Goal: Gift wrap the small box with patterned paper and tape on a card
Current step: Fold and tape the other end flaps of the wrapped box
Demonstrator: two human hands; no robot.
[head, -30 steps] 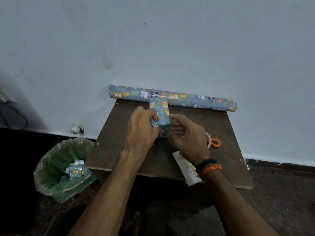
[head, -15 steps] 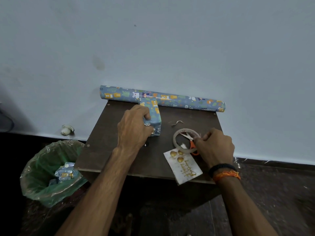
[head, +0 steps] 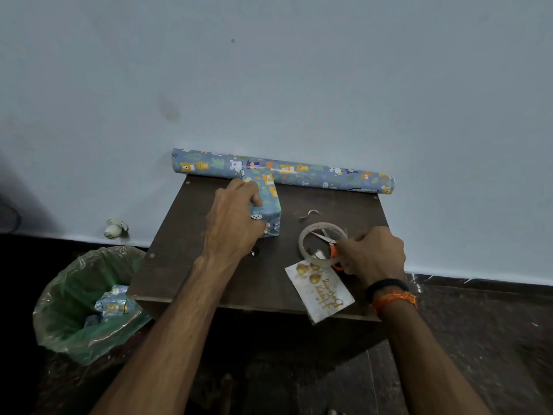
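Since the frame a second back, our right hand has left the wrapped box and now grips the orange-handled scissors lying across the clear tape ring. Left hand clamps the glossy patterned box mid-counter. Paper roll lines the far edge; the white card overhangs the near edge.
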